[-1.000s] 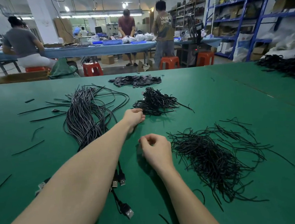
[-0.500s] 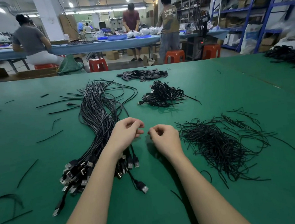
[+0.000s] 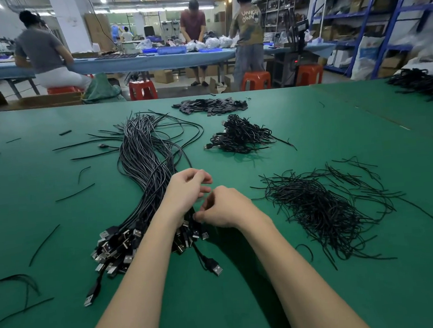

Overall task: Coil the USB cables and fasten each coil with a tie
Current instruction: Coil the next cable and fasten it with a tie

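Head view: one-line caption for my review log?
Both hands meet over the USB cable bundle, loose ties piled to the right.

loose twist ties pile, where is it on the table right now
In the head view the loose tie pile lies on the green table to the right of the right hand, nearer than the heap of coiled cables.

A thick bundle of uncoiled black USB cables lies lengthwise on the green bench, its silver plugs heaped at the near end. To its right sprawls a loose pile of thin black ties. Farther back sits a small heap of coiled cables.
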`<state>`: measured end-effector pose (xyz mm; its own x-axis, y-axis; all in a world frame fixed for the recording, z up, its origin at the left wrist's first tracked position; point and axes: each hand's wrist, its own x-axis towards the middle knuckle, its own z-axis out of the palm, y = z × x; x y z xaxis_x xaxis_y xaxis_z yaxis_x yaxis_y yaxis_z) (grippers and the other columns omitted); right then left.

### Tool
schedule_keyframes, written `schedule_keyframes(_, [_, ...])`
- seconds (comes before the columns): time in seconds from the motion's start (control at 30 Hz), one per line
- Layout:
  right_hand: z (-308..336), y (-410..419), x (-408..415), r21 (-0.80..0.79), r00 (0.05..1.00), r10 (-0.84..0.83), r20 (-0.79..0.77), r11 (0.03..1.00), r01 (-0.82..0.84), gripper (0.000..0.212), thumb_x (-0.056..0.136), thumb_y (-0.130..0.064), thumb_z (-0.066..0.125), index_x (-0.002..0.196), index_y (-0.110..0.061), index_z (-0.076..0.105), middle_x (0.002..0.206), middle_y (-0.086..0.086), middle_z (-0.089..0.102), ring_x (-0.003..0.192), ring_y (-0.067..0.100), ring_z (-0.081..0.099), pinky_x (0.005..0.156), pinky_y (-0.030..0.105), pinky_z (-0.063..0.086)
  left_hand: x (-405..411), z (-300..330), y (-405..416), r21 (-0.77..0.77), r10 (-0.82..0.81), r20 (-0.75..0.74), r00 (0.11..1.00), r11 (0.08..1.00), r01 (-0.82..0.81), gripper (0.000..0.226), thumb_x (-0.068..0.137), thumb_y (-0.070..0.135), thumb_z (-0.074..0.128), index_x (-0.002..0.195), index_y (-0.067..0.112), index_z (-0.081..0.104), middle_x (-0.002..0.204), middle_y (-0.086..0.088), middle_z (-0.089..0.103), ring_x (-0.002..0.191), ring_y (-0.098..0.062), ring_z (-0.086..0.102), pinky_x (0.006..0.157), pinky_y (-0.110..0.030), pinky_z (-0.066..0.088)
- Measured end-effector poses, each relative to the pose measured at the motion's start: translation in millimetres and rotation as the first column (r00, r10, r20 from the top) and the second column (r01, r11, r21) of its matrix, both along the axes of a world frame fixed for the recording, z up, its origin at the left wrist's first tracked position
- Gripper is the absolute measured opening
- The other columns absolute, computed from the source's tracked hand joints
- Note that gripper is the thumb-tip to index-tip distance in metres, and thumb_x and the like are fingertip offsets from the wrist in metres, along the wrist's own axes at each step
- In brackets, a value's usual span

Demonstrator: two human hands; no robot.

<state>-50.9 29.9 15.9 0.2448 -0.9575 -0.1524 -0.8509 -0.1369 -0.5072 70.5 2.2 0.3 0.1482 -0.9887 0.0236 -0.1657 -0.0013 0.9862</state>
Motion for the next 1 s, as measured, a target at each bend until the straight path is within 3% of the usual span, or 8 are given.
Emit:
schedule_keyframes(0.23, [6, 1, 13, 0.043, 0.997, 0.040, -0.059, 0.998, -0.037, 0.056, 0.078, -0.049, 0.072, 0.128, -0.034, 0.051, 0.078, -0.013, 0.046, 0.089, 0.020, 0.052, 0.077, 0.031, 0.041, -1, 1, 3, -0.026, -0.064, 0.059, 0.996, 0.997, 0.066, 0.023, 0.098, 0.020, 0.056, 0.082, 0.016, 0.072, 0.083, 0.006, 0.076, 0.071, -0.010, 0.069, 0.071, -0.024, 0.053])
schedule_keyframes(0.4, [14, -3, -9, 0.188, 0.971, -0.024, 0.238, 0.982, -0.022, 0.019, 0.089, -0.037, 0.059, 0.080, -0.020, 0.057, 0.070, -0.002, 0.066, 0.064, 0.019, 0.063, 0.063, 0.028, 0.051, -2, 8, 6, -0.100, -0.152, 0.133, 0.979, 0.981, 0.166, 0.037, 0.105, 0.030, 0.048, 0.084, 0.014, 0.074, 0.088, 0.002, 0.077, 0.080, -0.012, 0.070, 0.087, -0.030, 0.052])
schedule_keyframes(0.53, [26, -12, -43, 0.235, 0.714, -0.261, 0.650, 0.962, 0.139, 0.021, 0.094, -0.023, 0.065, 0.076, -0.013, 0.068, 0.059, -0.002, 0.066, 0.043, 0.008, 0.052, 0.046, 0.017, 0.043, -7, 14, 16, -0.008, -0.218, 0.555, 0.803, 0.964, 0.267, 0.049, 0.105, 0.050, 0.037, 0.082, 0.023, 0.071, 0.082, 0.008, 0.072, 0.078, -0.009, 0.063, 0.077, -0.024, 0.047])
schedule_keyframes(0.63, [28, -15, -52, 0.229, 0.440, -0.303, 0.845, 0.949, 0.215, 0.013, 0.093, -0.008, 0.066, 0.081, -0.013, 0.066, 0.060, -0.002, 0.063, 0.043, 0.006, 0.047, 0.046, 0.016, 0.039, -20, 19, 21, -0.013, -0.249, 0.621, 0.743, 0.945, 0.328, 0.045, 0.106, 0.042, 0.035, 0.071, 0.018, 0.050, 0.069, 0.003, 0.058, 0.065, -0.018, 0.051, 0.067, -0.035, 0.043])
schedule_keyframes(0.7, [25, -17, -52, 0.249, 0.289, -0.286, 0.913, 0.955, 0.159, 0.014, 0.097, -0.026, 0.067, 0.091, -0.013, 0.065, 0.068, -0.001, 0.062, 0.054, 0.009, 0.053, 0.056, 0.020, 0.045, -31, 27, 23, -0.055, -0.263, 0.494, 0.828, 0.942, 0.332, 0.044, 0.108, 0.036, 0.034, 0.068, 0.018, 0.039, 0.060, 0.004, 0.044, 0.056, -0.015, 0.039, 0.057, -0.032, 0.033])
schedule_keyframes(0.77, [20, -16, -48, 0.260, 0.256, -0.267, 0.929, 0.964, 0.059, 0.053, 0.098, -0.057, 0.051, 0.111, -0.008, 0.066, 0.086, 0.005, 0.069, 0.076, 0.016, 0.065, 0.074, 0.028, 0.051, -43, 34, 25, -0.085, -0.360, 0.097, 0.928, 0.926, 0.368, 0.046, 0.110, 0.031, 0.032, 0.064, 0.021, 0.034, 0.052, 0.010, 0.031, 0.047, -0.010, 0.025, 0.048, -0.025, 0.025])
schedule_keyframes(0.9, [5, -8, -37, 0.097, 0.542, -0.057, 0.839, 0.994, -0.046, 0.072, 0.091, -0.079, 0.016, 0.106, -0.041, 0.076, 0.115, -0.002, 0.074, 0.119, 0.010, 0.064, 0.117, 0.042, 0.038, -51, 44, 25, -0.134, -0.362, -0.527, 0.769, 0.929, 0.346, 0.046, 0.110, 0.030, 0.030, 0.065, 0.021, 0.033, 0.048, 0.010, 0.024, 0.043, -0.008, 0.022, 0.048, -0.023, 0.027])
schedule_keyframes(1.0, [5, -3, -36, -0.030, 0.816, 0.032, 0.577, 0.999, -0.018, 0.089, 0.085, -0.089, 0.011, 0.100, -0.035, 0.080, 0.112, 0.001, 0.076, 0.113, 0.014, 0.065, 0.111, 0.040, 0.041, -34, 46, 21, -0.119, -0.264, -0.782, 0.564, 0.952, 0.282, 0.046, 0.109, 0.031, 0.032, 0.064, 0.021, 0.033, 0.050, 0.009, 0.023, 0.040, -0.007, 0.022, 0.041, -0.020, 0.027])
